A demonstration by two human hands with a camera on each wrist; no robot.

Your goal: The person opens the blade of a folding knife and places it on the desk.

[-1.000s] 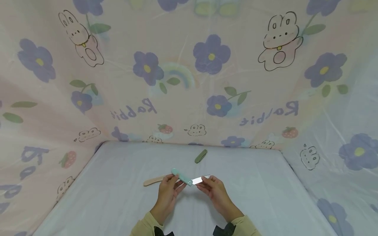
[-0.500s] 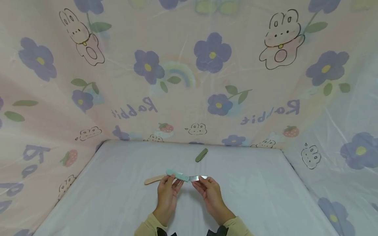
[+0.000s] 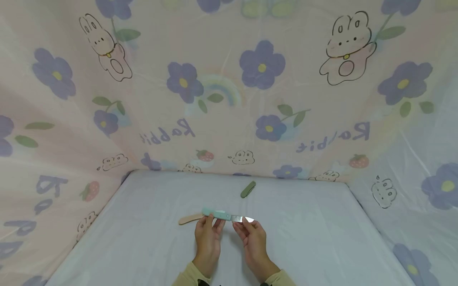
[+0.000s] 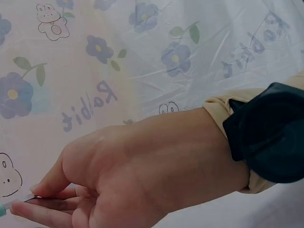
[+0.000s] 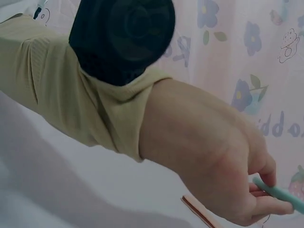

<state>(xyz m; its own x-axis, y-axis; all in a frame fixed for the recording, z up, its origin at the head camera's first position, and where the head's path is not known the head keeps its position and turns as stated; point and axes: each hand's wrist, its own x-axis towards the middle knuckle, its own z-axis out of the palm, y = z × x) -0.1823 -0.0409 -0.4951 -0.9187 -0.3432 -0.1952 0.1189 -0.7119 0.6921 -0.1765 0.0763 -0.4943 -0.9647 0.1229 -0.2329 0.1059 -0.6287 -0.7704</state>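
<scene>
A folding knife with a mint-green handle is unfolded, its shiny blade pointing right. My left hand pinches the handle between thumb and fingers. My right hand pinches the blade near its tip, thumb on the near side. Handle and blade lie nearly in one line above the white surface. The right wrist view shows a hand on the mint handle; in the left wrist view a hand holds the blade, with a bit of mint handle at the left edge.
A tan folded knife lies on the white surface, partly behind the mint handle. Farther back is a green folded knife. A curtain printed with rabbits and flowers encloses the back and sides.
The mint knife has turned from a bent, slanted pose to nearly straight and level. Both hands keep their pinch on it. The view has shifted slightly.
</scene>
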